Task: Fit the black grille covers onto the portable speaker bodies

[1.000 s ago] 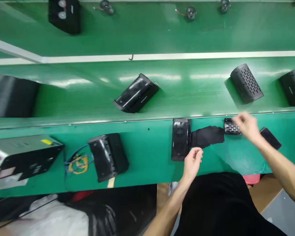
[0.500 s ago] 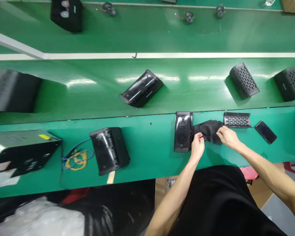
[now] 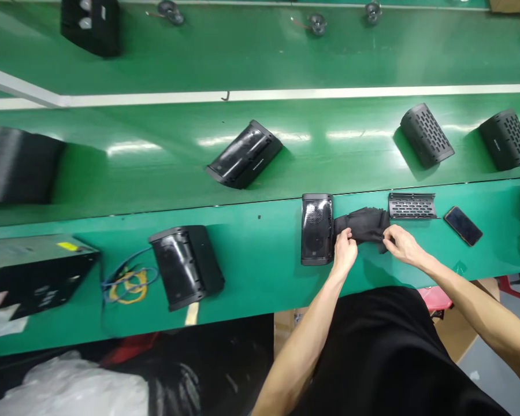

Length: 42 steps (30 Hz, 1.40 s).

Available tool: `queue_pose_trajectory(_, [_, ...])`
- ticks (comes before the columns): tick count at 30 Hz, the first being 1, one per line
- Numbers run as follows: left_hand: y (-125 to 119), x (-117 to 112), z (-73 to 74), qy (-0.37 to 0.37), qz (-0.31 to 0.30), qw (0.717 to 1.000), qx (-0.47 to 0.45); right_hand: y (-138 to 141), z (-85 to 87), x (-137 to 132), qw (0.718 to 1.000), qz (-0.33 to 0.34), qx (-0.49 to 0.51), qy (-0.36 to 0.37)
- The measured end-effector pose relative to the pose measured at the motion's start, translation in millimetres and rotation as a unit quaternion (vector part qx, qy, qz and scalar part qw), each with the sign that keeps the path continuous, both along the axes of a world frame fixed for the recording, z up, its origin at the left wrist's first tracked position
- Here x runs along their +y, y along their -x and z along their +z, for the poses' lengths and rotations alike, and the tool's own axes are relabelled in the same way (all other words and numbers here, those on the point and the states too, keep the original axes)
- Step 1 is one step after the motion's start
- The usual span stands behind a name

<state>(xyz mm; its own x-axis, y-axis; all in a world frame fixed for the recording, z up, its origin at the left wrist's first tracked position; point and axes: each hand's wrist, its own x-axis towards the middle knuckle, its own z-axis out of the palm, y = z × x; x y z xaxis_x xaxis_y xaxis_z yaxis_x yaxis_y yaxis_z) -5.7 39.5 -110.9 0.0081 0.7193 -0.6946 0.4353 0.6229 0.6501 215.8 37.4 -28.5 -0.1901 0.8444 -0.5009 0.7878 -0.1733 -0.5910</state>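
Observation:
A piece of black cloth (image 3: 364, 224) lies bunched on the green bench, between a black speaker body (image 3: 316, 229) on its left and a black perforated grille (image 3: 412, 206) on its right. My left hand (image 3: 345, 253) pinches the cloth's left edge, close to the speaker body. At the cloth's lower right corner my right hand (image 3: 401, 244) grips it with curled fingers. Both hands rest low over the bench's near strip.
A phone (image 3: 463, 225) lies right of the grille. Another black speaker (image 3: 185, 266), coloured wires (image 3: 127, 282) and a dark box (image 3: 34, 276) sit to the left. On the belt behind are several speakers (image 3: 244, 154) (image 3: 426, 136) (image 3: 507, 139). Small speaker drivers (image 3: 316, 23) lie at the far side.
My right hand came off the grille and down onto the cloth. My left hand rose to the cloth's left edge. The flat cloth is now bunched between both hands.

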Motion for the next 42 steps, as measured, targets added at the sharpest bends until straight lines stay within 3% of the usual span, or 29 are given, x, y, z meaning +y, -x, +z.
queue_pose_trajectory(3, [1, 2, 10.8, -0.001, -0.020, 1.000, 0.007, -9, 14.5, 7, 0.989, -0.092, 0.085, 0.077])
queue_pose_trajectory(5, [2, 4, 20.3, -0.029, -0.042, 0.999, -0.007, -12, 20.7, 12, 0.967, -0.154, 0.159, 0.128])
queue_pose_trajectory(8, [0, 11, 32.9, -0.068, -0.071, 0.987, -0.130, -15, 25.5, 21, 0.925, -0.198, 0.258, 0.195])
queue_pose_trajectory(12, [-10, 32, 41.0, 0.037, -0.076, 0.940, -0.330, -23, 31.8, 30, 0.893, -0.242, 0.298, 0.234])
queue_pose_trajectory(15, [-23, 55, 45.2, 0.037, -0.102, 0.937, -0.331, -32, 39.3, 32, 0.872, -0.295, 0.295, 0.256])
queue_pose_trajectory(17, [-35, 73, 49.2, 0.002, -0.141, 0.945, -0.296, -39, 43.2, 34, 0.881, -0.298, 0.273, 0.245])
queue_pose_trajectory(19, [-52, 93, 53.7, -0.039, -0.193, 0.947, -0.255, -48, 43.7, 37, 0.913, -0.286, 0.212, 0.201])
queue_pose_trajectory(23, [-94, 124, 60.3, -0.123, -0.314, 0.934, -0.117, -73, 35.0, 51, 0.957, -0.262, -0.017, 0.120])
queue_pose_trajectory(27, [-120, 129, 58.1, -0.160, -0.387, 0.908, 0.021, -104, 24.4, 64, 0.948, -0.173, -0.234, 0.130])
queue_pose_trajectory(31, [-111, 118, 45.6, -0.193, -0.322, 0.925, 0.057, -126, 12.9, 64, 0.925, -0.216, -0.293, 0.107])
queue_pose_trajectory(35, [-94, 108, 28.2, -0.097, -0.243, 0.962, 0.082, -129, -4.0, 63, 0.918, -0.252, -0.288, 0.103])
queue_pose_trajectory(42, [-98, 99, 12.2, -0.048, -0.235, 0.970, 0.047, -130, -21.3, 57, 0.913, -0.293, -0.261, 0.114])
